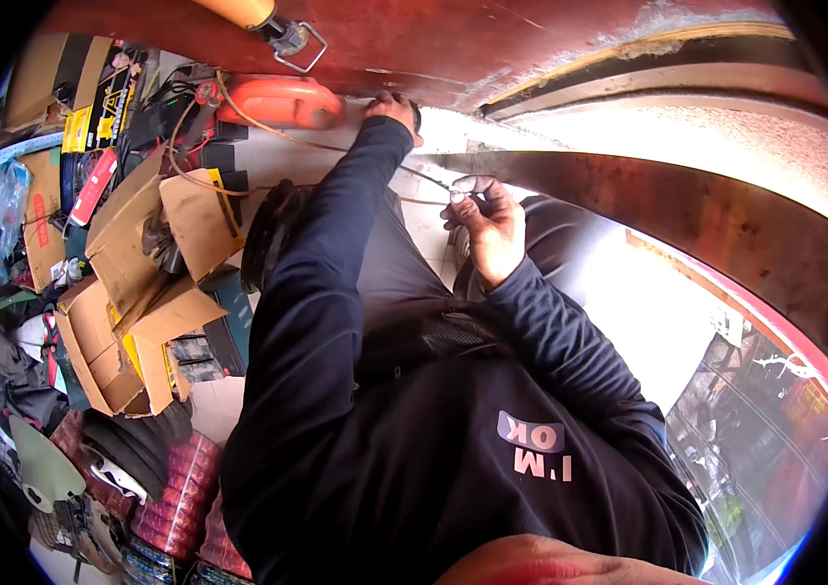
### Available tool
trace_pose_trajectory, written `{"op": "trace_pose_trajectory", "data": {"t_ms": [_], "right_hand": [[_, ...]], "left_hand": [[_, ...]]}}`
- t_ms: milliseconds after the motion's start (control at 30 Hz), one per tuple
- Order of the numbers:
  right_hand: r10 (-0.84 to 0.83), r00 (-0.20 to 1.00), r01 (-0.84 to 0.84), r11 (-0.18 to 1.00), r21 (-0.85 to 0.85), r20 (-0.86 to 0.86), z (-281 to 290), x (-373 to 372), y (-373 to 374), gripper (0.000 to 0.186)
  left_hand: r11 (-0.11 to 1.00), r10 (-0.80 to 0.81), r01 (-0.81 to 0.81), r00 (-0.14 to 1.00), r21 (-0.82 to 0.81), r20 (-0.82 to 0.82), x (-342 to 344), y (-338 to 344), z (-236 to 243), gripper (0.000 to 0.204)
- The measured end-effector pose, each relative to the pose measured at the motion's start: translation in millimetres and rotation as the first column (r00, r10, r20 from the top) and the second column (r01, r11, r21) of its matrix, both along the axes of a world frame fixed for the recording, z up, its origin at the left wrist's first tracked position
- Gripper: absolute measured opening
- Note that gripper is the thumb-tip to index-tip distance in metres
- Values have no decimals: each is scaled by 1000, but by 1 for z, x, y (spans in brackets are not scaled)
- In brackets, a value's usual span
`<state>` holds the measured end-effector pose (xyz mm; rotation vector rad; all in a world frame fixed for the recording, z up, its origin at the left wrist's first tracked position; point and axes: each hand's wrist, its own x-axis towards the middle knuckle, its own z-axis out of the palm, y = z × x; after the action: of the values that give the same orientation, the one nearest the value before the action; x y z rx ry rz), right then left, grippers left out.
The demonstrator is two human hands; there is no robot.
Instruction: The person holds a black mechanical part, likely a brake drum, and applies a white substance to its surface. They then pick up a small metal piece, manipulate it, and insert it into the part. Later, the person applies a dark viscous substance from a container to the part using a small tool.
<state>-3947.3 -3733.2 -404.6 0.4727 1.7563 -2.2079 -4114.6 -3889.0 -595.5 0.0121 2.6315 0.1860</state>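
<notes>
My right hand [494,232] is closed in front of my body, with thumb and fingers pinching the end of a thin cable [423,175]. A small pale piece shows at the fingertips. Farther off and to the left, my left hand [394,111] is curled closed beside the red panel. Something dark shows at its edge, but I cannot make out what it is. A brown cord [287,138] loops in from the left, passes under my left forearm and runs toward my right hand. Left of my left hand lies an orange-red plastic body [282,102].
A red panel [375,49] spans the far side, with a yellow cylinder [238,10] carrying a metal wire loop [305,54]. A brown metal strip [687,195] curves along the right. Open cardboard boxes [126,331], packages and red bundled goods [178,492] crowd the left.
</notes>
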Motion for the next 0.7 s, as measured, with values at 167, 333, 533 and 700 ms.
{"op": "trace_pose_trajectory", "data": {"t_ms": [167,333,533,700], "right_hand": [[-113,992,110,993,-53,-58,-41,3,-8,9],[-260,942,281,956,-79,211,-73,3,-18,8],[-375,819,433,900,-39,434,-149,-53,-50,28],[-272,760,452,874,-180,591,-237,-87,-65,39]], "left_hand": [[990,57,-60,998,128,23,25,34,1,105],[969,190,-187,982,160,-5,40,18,6,108],[942,301,-293,954,163,-21,43,-25,-6,108],[961,264,-261,964,90,-31,46,-23,-4,102]]}}
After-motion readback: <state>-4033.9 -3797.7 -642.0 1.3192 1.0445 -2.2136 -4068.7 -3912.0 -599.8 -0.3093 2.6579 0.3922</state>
